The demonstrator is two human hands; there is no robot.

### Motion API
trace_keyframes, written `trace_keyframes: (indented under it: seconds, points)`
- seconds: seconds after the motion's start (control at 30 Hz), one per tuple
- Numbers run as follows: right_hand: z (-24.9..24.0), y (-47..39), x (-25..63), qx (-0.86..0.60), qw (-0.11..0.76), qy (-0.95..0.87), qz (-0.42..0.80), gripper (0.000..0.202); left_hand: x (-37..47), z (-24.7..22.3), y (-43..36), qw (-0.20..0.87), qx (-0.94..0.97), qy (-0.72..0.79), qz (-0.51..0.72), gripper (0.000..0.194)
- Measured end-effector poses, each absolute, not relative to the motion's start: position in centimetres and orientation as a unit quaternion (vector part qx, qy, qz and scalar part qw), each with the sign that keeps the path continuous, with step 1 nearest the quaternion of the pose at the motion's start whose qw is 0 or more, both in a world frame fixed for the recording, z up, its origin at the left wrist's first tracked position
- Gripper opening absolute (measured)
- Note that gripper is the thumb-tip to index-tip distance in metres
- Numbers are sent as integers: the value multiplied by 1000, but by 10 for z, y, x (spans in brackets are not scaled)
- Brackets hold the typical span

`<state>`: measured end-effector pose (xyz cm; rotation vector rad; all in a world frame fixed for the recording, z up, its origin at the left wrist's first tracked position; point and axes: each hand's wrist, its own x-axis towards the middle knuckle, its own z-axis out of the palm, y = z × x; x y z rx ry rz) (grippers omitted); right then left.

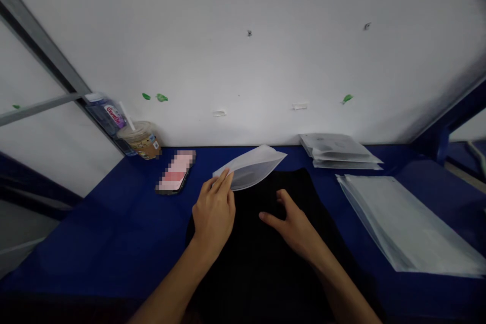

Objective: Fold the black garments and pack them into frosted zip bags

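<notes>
My left hand (216, 205) is closed on the left edge of a frosted white plastic bag (261, 159), its fingers laid over the rim. The bag's mouth gapes toward me above the far end of a folded black cloth (273, 273). Over that cloth hovers my right hand (292, 220), with thumb and forefinger apart and nothing between them. I cannot tell whether the cloth goes into the bag at all.
On the blue table (110, 233) a phone (176, 172) lies left of the bag. Behind it stand an iced drink cup (142, 139) and a bottle (108, 116). Frosted bags lie at right in a far stack (337, 149) and a near stack (413, 228). A white wall (243, 66) closes the back.
</notes>
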<state>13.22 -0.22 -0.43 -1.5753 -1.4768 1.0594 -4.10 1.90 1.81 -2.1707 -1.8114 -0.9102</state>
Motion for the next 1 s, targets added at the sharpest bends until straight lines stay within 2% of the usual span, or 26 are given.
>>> trace_keyframes:
  seconds: [0.1,0.3,0.37,0.47,0.53,0.63,0.77,0.87,1.0]
  points:
    - [3,-13,133,-558,434,-512,488,35,-43,18,21,85,-724,-607,-315,40]
    - [30,-34,146,-484,495,-345,634,65,-43,12,27,73,-742,-575,-338,39]
    - [34,-33,149,-462,487,-313,672,60,-41,11,27,67,-751,-555,-351,39]
    - [29,-25,150,-475,460,-239,711,38,-35,9,24,62,-769,-520,-366,41]
    - [22,-17,149,-490,500,-175,692,32,-29,9,19,54,-782,-497,-372,47]
    - [12,-8,145,-492,597,-96,626,36,-18,9,10,42,-796,-481,-364,57]
    - [3,-2,135,-464,680,-100,559,41,-2,15,3,31,-801,-487,-346,67]
    - [1,-2,125,-450,715,-125,520,42,10,20,-1,41,-803,-498,-324,74]
    - [4,1,116,-425,715,-108,545,43,21,19,-10,50,-842,-475,-251,74]
